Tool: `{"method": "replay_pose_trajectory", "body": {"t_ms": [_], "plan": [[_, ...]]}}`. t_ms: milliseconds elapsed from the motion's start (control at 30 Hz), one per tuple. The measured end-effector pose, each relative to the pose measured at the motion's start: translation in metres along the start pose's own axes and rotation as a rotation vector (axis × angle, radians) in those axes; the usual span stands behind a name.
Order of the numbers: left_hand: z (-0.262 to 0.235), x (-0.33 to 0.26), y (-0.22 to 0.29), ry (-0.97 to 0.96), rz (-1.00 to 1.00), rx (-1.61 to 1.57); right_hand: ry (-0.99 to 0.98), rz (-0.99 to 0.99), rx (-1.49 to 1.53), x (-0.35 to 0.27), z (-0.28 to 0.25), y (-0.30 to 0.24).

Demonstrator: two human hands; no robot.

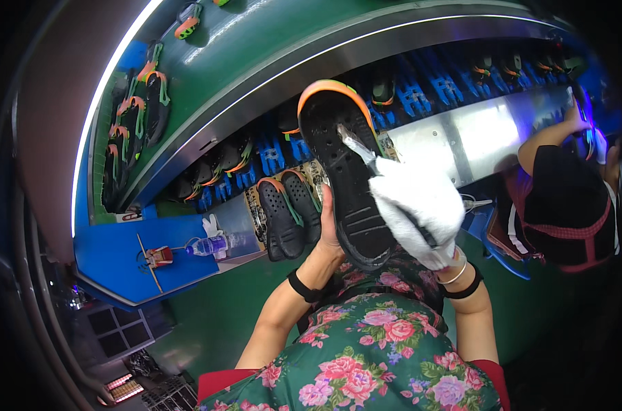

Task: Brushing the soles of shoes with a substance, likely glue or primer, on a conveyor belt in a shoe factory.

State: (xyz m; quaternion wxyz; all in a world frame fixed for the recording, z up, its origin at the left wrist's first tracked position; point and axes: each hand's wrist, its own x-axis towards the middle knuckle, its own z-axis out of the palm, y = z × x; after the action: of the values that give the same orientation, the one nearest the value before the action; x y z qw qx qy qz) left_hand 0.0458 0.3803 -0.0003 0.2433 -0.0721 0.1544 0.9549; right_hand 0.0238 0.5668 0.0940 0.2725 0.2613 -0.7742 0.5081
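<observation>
A black clog with an orange rim at its far end is held upright before me, its sole turned toward me. My left hand, bare, grips its left edge; most of the fingers are behind it. My right hand, in a white glove, is closed around a slim tool with a flat pale end that looks like a brush. The tool's tip touches the sole's upper half. Just left of my left hand, a pair of dark clogs with orange and green trim stands on the bench edge.
Behind runs a conveyor with blue holders and more clogs. Several finished-looking clogs lie on a green upper belt. On the left blue table are a bottle and a small red container. A co-worker works at right.
</observation>
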Motion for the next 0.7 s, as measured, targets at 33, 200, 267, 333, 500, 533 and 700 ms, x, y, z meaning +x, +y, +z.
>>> {"method": "replay_pose_trajectory", "body": {"t_ms": [33, 200, 267, 333, 500, 533, 700], "plan": [[0.009, 0.001, 0.002, 0.053, 0.038, 0.115, -0.048, -0.071, -0.039, 0.001, -0.002, 0.0], [0.015, 0.015, 0.006, 0.118, 0.058, 0.286, -0.162, 0.007, 0.201, -0.015, 0.011, 0.001], [0.019, 0.024, 0.013, -0.197, -0.027, -0.384, -0.008, 0.046, 0.199, -0.006, 0.011, 0.006], [0.03, 0.033, 0.01, 0.034, 0.138, 0.004, 0.033, -0.006, 0.098, -0.006, 0.007, 0.011], [0.046, 0.046, 0.019, -0.321, -0.037, 0.061, -0.12, -0.014, 0.321, -0.012, 0.01, 0.001], [0.051, 0.048, 0.016, -0.26, 0.043, -0.003, -0.077, 0.033, 0.325, -0.013, 0.009, 0.003], [0.053, 0.05, 0.022, -0.217, 0.031, 0.008, -0.154, -0.015, 0.162, -0.022, 0.006, 0.006]]}}
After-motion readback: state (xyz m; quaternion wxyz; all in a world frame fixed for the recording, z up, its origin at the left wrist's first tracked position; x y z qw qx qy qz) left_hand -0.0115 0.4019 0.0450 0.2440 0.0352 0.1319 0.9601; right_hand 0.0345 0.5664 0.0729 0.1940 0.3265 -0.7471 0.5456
